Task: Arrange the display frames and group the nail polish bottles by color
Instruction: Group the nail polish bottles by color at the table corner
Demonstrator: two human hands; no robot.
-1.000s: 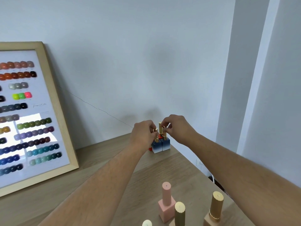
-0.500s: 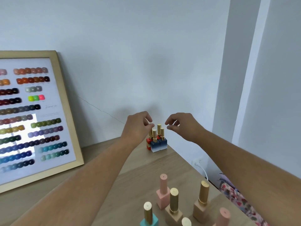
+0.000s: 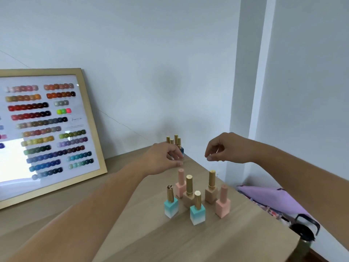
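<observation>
At the far edge of the surface (image 3: 79, 229), four gold-capped bottles (image 3: 174, 141) stand tight together, partly hidden behind the left hand (image 3: 164, 159). Both hands hover empty! Left fingers (image 3: 178, 163) are curled loosely and narrow, thumb close to fingertips, nothing held. Right hand (image 3: 228, 148) hangs beyond the right edge, its fingers (image 3: 209, 157) drooping in a near-pinch, nothing in them either.

Nearer the camera, six bottles wait ungrouped, all upright, caps pointing straight up: two teal (image 3: 171, 203), two tan (image 3: 188, 193), two pink (image 3: 222, 202), mingled rather than paired. The back pink bottle (image 3: 180, 183) sits directly below the left fingers, so that hand looks nearer to it; the right tan bottle (image 3: 211, 188) lies below and slightly left of the right hand. Either grab means dropping straight down onto a cap, I'd say. Leaning against the wall at the left, the swatch frame (image 3: 90, 118) stands tilted back.
</observation>
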